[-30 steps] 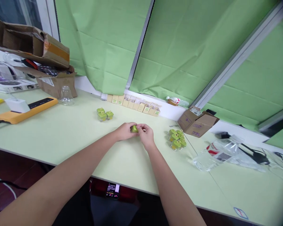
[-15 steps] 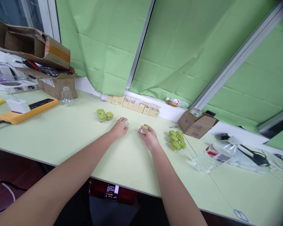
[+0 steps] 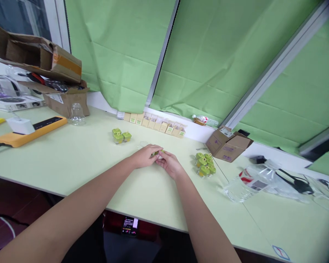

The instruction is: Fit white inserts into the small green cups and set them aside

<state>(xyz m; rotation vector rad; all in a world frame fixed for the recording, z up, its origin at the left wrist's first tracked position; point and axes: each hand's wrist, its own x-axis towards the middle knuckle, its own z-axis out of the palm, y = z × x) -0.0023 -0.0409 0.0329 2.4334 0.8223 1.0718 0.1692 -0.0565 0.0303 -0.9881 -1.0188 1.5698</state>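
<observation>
My left hand (image 3: 144, 156) and my right hand (image 3: 168, 163) meet at the middle of the pale green table (image 3: 71, 157). Both sets of fingers are closed on one small green item (image 3: 158, 153), mostly hidden between them. A tiny clear piece (image 3: 143, 144) lies on the table just behind my left hand. Three small green-capped items (image 3: 120, 135) stand in a group to the far left of my hands. A pile of several similar green items (image 3: 205, 163) lies to the right of my right hand.
A row of small cream boxes (image 3: 156, 124) lines the back edge under the green curtain. A brown cardboard box (image 3: 227, 143) and clear plastic bags (image 3: 257, 180) lie at right. An orange power strip (image 3: 30, 129), a glass jar (image 3: 76, 114) and stacked cartons (image 3: 41, 62) sit at left.
Half a second ago my hands were apart, the left near the clear piece and the right holding the green item. They have come back together on the green item.
</observation>
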